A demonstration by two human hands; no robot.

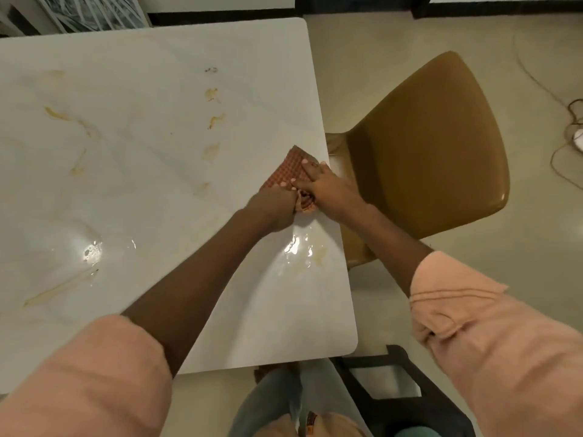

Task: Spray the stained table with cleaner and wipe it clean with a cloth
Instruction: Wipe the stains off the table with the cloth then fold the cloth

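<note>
Fingers of both hands, L (277,206) & R (328,189), grip checked cloth (288,171) at stained table (157,184) edge.

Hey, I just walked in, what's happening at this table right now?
A person is cleaning a stained white table. Both hands are on a checked cloth near the table's right edge: the left hand grips its bunched end and the right hand holds it beside that. Brownish stains still dot the surface farther out, and wet patches glisten nearer the person. A brown chair stands alongside.
</note>
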